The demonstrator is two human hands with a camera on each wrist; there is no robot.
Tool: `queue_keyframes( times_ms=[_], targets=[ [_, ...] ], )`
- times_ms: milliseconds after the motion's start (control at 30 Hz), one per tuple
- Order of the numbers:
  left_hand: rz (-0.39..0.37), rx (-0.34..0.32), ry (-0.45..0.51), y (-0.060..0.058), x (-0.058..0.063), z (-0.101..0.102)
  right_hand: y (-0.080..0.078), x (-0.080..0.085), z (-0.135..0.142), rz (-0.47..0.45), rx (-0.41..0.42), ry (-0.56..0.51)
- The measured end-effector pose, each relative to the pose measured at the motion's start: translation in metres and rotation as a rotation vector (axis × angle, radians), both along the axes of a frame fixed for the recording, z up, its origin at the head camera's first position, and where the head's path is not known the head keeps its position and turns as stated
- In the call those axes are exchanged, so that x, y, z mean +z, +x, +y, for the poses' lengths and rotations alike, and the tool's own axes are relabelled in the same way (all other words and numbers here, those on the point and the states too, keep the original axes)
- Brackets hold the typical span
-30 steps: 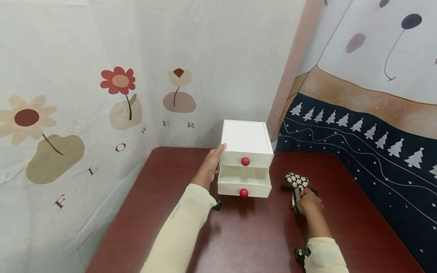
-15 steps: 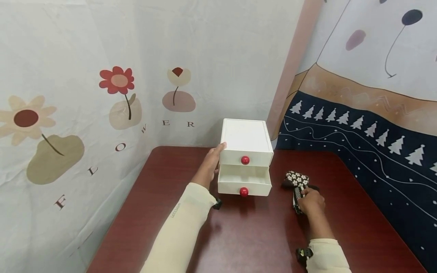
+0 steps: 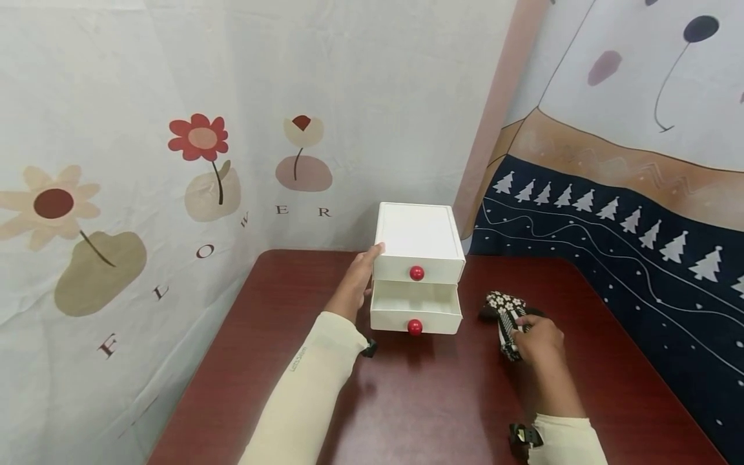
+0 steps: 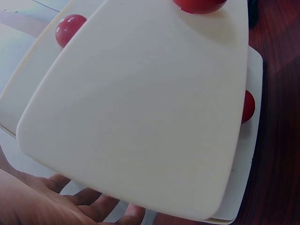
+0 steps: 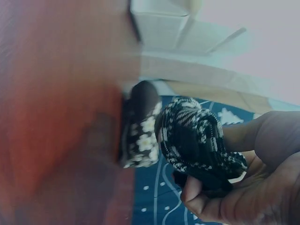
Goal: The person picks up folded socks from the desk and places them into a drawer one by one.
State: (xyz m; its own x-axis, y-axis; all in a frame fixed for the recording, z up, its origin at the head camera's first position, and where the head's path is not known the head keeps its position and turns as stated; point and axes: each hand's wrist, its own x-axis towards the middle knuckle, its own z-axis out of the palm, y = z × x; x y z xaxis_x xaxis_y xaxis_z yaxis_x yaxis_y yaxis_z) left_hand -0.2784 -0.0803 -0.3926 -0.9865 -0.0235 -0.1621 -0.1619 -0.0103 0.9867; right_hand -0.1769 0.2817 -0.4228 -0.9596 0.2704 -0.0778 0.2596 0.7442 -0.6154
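Right hand [image 3: 542,339]: thumb and fingers pinching the knit roll [image 5: 188,138], right of the drawer unit [image 3: 418,232].
Left hand [image 3: 356,282]: laid along the unit's left side, thumb at the top front corner; fingers not wrapped round anything that I can see.
Pinch: I'd hold the roll across its thickness, loose end trapped, else it may unroll. Firm but no squashing; it looks soft.
Bracing: left palm should stay flat on the side. The unit looks light and could skid if bumped.
Clearance: watch the floral bundle [image 3: 504,301] just beside the roll; they overlap in the head view, contact can't be told. Lift straight, don't drag.
Knit roll: black and white, speckled and striped, fabric coiled in layers. Looks off the tabletop in the right wrist view, not certain.
Floral bundle: dark with white blossoms, plain dark end, lying on the table [image 3: 430,400].
Pulled-out drawer [image 3: 388,320]: white, red knob [image 3: 414,327], nothing visible inside.
Backdrop: flower-print sheet [image 3: 372,97] behind, navy tree print [image 3: 639,290] right.
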Motion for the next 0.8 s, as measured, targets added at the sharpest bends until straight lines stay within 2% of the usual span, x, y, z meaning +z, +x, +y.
queue_keyframes(
  times_ms=[167,433,800],
  targets=[
    [-0.012,-0.005,-0.025,-0.001,-0.001,0.000,0.010,0.016,-0.009,0.015,0.038,-0.008],
    [0.000,0.000,-0.012,0.000,0.001,0.000,0.023,0.043,-0.026,0.110,0.077,-0.058],
    [-0.016,0.000,-0.024,0.001,0.002,0.002,0.028,0.053,-0.037,0.148,0.096,-0.303]
  ],
)
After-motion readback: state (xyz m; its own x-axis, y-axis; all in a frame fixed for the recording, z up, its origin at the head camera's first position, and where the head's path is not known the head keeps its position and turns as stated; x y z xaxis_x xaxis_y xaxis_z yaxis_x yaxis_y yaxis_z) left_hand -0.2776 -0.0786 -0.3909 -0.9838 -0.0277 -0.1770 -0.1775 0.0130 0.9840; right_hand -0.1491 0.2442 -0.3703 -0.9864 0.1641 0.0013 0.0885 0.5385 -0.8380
